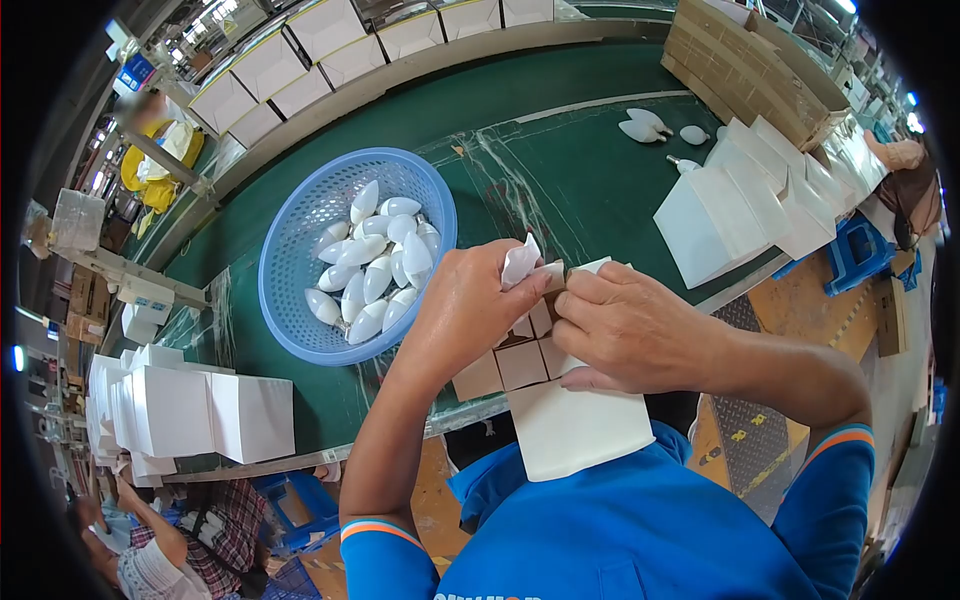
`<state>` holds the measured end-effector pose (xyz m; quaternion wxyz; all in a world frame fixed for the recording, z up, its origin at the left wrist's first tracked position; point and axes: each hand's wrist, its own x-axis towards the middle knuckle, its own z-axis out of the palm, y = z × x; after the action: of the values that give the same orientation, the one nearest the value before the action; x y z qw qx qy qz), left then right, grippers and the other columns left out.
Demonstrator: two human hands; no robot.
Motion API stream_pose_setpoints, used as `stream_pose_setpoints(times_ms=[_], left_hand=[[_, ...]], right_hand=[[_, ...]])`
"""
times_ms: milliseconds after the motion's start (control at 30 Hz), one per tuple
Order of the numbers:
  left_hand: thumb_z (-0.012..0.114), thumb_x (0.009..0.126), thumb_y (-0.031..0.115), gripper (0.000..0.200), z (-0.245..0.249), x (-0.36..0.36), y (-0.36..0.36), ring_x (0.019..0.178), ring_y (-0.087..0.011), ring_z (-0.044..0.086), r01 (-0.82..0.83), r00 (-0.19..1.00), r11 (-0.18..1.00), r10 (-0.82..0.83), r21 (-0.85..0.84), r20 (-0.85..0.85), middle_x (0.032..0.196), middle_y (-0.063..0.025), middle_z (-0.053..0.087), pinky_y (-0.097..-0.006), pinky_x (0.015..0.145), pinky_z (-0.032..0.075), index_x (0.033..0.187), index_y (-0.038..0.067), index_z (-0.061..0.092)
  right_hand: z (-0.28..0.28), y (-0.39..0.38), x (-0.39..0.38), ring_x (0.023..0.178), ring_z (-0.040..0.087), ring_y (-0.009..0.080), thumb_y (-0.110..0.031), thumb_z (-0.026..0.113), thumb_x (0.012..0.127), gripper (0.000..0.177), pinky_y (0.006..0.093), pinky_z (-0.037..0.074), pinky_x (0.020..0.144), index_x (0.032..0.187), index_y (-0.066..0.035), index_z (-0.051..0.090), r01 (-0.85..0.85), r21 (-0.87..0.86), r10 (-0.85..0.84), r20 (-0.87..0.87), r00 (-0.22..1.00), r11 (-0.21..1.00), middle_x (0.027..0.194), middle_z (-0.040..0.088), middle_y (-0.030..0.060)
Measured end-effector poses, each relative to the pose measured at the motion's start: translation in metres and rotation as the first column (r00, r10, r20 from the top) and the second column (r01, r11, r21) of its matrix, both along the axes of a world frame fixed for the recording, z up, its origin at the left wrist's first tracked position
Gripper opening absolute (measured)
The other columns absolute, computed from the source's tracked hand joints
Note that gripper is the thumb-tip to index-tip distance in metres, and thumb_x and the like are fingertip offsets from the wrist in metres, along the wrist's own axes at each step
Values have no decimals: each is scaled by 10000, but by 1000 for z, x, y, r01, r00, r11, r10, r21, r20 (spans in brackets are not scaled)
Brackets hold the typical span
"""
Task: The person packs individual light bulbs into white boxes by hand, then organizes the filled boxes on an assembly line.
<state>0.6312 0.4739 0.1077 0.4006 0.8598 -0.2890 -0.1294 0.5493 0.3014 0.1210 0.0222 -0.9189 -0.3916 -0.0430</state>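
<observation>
In front of my body stands an open cardboard box (523, 366) with square divider cells, its pale front flap (578, 432) folded out towards me. My left hand (478, 298) is closed above the box's left side, pinching a crumpled white paper piece (520, 262) between thumb and fingers. Over the right side, my right hand (625, 328) is closed with fingers curled down and the thumb near the flap's top edge. What those fingers grip is hidden. To the left of my left hand, a blue perforated basket (272, 272) holds several white candle-shaped bulbs (377, 278).
White cartons are stacked at the left (172, 410) and more white cartons (722, 215) at the right. Several loose bulbs (645, 125) lie on the green table (570, 130) by a large brown carton (750, 65). Another person (165, 535) sits at lower left.
</observation>
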Motion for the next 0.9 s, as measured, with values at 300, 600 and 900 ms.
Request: stream_pose_setpoints(times_ms=[300,600,900], left_hand=[[675,660,46,230,-3,-35,45,669,-242,602,69,866,970,59,-234,497,794,-79,605,-307,573,472,873,51,588],[656,554,-17,334,2,-53,45,709,-240,620,188,836,967,-248,170,490,908,-79,639,-315,595,506,878,44,609],[610,595,-35,385,4,-44,49,779,-250,622,256,820,929,-356,267,449,1025,-63,616,-318,616,500,967,61,589]], right_hand=[[-7,0,4,877,492,208,-288,733,618,450,335,381,743,979,-64,588,28,193,-31,14,999,981,829,518,42],[-4,-3,4,821,490,187,-281,704,658,464,313,380,703,1013,-18,559,30,232,-30,-5,1000,972,828,534,50],[-8,-6,4,929,490,231,-283,725,639,548,343,374,804,1102,-52,545,83,251,-64,-84,994,965,889,531,62]])
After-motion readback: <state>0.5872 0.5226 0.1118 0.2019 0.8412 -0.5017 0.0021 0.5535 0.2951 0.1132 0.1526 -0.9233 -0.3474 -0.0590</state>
